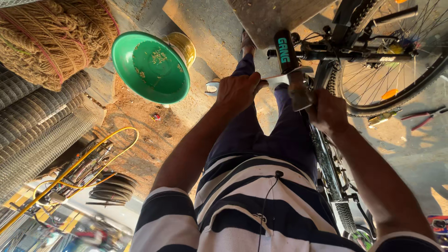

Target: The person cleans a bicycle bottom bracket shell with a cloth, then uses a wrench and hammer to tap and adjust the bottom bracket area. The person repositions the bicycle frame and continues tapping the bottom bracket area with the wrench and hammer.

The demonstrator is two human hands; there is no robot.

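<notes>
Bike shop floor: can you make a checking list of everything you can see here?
Surface: dusty concrete ground, sunlit.
Job's things: silver spanner in left hand; right hand grips a bicycle part by the rear wheel.
Clutter: green bowl, red pliers, tyres.
Grippers: both hands closed.
Cables: yellow hose; thin black wire on striped shirt.
Surroundings: rope coil, wire mesh rolls.
</notes>
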